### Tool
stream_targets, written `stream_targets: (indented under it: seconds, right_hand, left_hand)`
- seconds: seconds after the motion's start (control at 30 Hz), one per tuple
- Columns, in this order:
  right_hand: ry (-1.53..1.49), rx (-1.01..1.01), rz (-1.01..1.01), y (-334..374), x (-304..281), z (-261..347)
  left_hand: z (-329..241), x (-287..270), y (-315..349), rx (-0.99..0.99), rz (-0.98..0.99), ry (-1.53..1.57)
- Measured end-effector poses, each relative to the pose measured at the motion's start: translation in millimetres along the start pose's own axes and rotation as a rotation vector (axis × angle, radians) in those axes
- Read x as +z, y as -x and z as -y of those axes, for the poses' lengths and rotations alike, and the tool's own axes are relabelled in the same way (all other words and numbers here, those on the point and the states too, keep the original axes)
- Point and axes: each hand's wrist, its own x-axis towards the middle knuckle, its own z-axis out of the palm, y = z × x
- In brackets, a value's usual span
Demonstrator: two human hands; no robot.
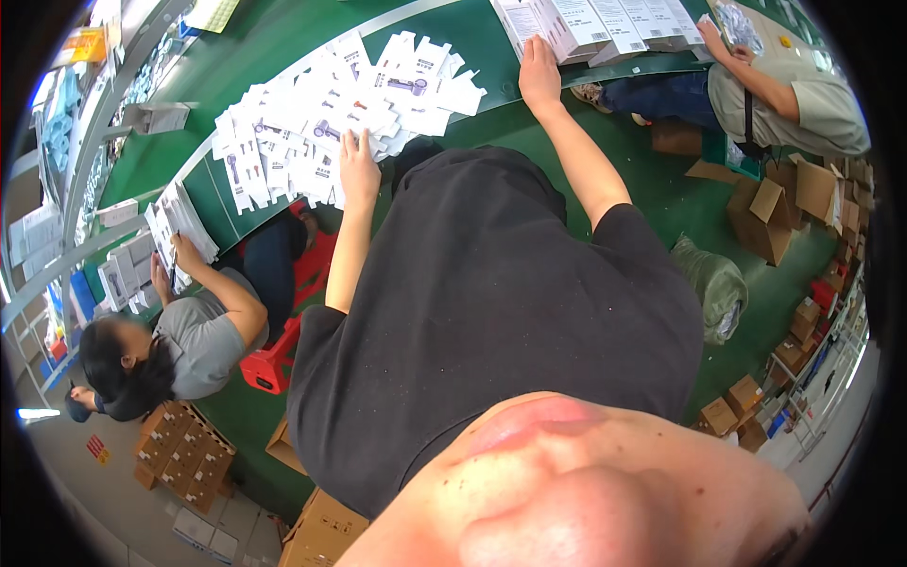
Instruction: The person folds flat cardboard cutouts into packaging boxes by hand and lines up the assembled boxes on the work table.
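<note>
My left hand (359, 172) rests at the near right side of a spread pile of flat white cartons (283, 132). Its fingers are stretched and a little apart, touching the pile's edge. The cartons carry dark pictures of a handheld device. Farther right, my right hand (539, 76) has its fingers closed over the near end of a white box (518, 21), the leftmost of a row of boxes. Its thumb is hidden. More white boxes (619, 26) stand side by side to the right of that hand.
The green worktable (222, 194) curves across the front. A co-worker (203, 331) at left handles a stack of flat cartons (179, 217). Another person (784, 104) works at right. Red stools (269, 364), a greenish sack (709, 288) and open brown cartons (761, 217) stand on the floor.
</note>
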Motion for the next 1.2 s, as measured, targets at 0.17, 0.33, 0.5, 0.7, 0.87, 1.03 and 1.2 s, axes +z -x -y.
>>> stream_targets:
  seconds: [0.17, 0.33, 0.5, 0.7, 0.87, 1.03, 1.2]
  right_hand:
    - [0.004, 0.043, 0.051, 6.2, -4.1, -17.5]
    - [-0.218, -0.18, 0.216, -20.3, -89.7, 45.8]
    - [-0.914, -0.469, 0.111, -31.9, -171.2, 131.1]
    - [-0.989, -0.638, 0.056, -31.9, -180.0, 147.3]
    - [-1.059, -0.63, 0.065, -47.7, -187.8, 154.3]
    - [-1.153, -0.659, 0.091, -62.2, -192.1, 143.1]
    - [-1.346, -0.558, 0.347, -64.1, -195.5, 144.0]
  left_hand:
    - [-15.9, -72.2, -13.6, -0.091, 0.22, 0.2]
    - [-68.1, -157.7, -19.7, -0.037, -0.26, 0.398]
    - [-106.6, -209.9, -28.9, -0.016, -0.039, 1.0]
    - [-51.8, -211.7, -53.1, -0.187, 0.516, 1.356]
    - [-54.1, -234.0, -60.2, -0.122, 0.487, 1.383]
    - [-79.3, -243.1, -71.7, -0.202, 0.229, 1.202]
    - [-84.1, -238.8, -81.4, 0.036, -0.257, 1.127]
